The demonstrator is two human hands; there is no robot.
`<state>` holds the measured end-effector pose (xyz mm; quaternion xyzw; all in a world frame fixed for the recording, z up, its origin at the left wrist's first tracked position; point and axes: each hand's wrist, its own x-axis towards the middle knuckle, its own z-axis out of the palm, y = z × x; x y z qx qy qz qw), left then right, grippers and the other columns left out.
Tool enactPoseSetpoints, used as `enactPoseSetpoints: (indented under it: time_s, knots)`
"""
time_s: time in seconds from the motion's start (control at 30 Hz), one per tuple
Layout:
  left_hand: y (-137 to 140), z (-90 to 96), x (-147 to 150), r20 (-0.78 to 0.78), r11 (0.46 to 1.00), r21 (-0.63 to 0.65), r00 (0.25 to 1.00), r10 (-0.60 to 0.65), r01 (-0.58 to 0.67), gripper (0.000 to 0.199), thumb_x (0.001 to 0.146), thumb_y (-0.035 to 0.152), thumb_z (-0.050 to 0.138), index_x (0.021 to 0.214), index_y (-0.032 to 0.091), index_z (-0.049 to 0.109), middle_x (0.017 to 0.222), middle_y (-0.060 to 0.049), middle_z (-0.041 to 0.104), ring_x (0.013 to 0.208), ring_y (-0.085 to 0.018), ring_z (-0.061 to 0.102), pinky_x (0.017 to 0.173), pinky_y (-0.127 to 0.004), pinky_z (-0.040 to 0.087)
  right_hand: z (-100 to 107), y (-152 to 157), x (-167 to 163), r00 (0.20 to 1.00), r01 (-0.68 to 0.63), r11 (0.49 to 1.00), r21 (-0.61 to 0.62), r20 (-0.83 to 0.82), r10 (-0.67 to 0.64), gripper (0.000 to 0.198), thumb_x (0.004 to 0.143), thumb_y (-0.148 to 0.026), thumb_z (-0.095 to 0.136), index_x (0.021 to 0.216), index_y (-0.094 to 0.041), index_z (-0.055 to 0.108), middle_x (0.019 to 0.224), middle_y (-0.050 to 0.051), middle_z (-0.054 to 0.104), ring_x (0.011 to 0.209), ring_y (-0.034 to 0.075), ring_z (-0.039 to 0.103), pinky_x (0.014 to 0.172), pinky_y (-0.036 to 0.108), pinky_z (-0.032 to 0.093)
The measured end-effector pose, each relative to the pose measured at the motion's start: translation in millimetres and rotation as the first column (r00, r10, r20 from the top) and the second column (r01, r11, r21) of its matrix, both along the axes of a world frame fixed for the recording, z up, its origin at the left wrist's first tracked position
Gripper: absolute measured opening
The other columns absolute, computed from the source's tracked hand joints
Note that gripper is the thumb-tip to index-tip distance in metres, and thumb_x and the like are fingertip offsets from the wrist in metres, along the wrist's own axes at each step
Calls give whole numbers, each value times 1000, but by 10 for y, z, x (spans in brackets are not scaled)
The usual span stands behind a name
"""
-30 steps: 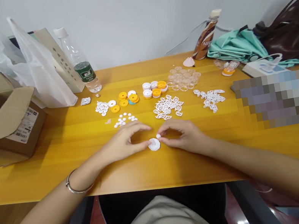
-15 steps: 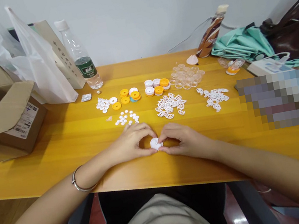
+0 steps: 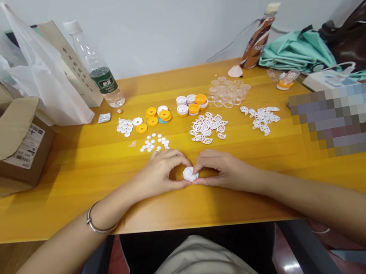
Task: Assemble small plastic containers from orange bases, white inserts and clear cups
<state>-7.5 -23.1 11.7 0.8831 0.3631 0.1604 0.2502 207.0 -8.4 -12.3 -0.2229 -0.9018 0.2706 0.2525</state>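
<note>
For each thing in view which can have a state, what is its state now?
Left hand: holding white disc
Right hand: holding white disc
White disc: held
Cardboard box: open
Water bottle: capped, upright
Brown bottle: capped
Orange-and-white round parts: partly stacked
Clear rings: clustered
White lattice pieces: piled
Plastic bag: standing
Teal cloth: bunched

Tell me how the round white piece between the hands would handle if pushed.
The round white piece is probably light, being small enough to fit between the left hand and right hand. It seems fairly stiff: its visible outline looks round despite their touch. Broad and flat-looking, it would likely slide rather than tip.
</note>
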Motion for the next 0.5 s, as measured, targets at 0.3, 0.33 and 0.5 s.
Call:
enactPoseSetpoints:
  time_s: [0.3,0.33,0.5]
  knots:
    - [-7,12,-9,-16,1000,-2,1000,7,-7,25,77,31,62,99,21,59,100,-4,60,95,-19,53,86,-32,36,2,4,82,999,11,999,32,-43,-9,17,79,-31,63,89,-18,61,81,4,61,78,15,57,71,28,47]
    - [-7,12,-10,-15,1000,-3,1000,6,-6,25,77,32,62,99,21,59,100,-4,60,94,-19,53,86,-32,36,6,3,97,999,-3,999,51,-48,5,17,79,-31,62,90,-18,62,82,5,61,78,15,57,71,28,47]
    - [4,6,-16,-10,1000,2,1000,-2,3,27,77,34,62,100,21,59,100,-5,60,96,-19,53,88,-32,35,-26,8,125,995,-83,977,198,-32,91,17,82,-30,60,95,-20,64,85,6,62,78,15,57,71,28,47]
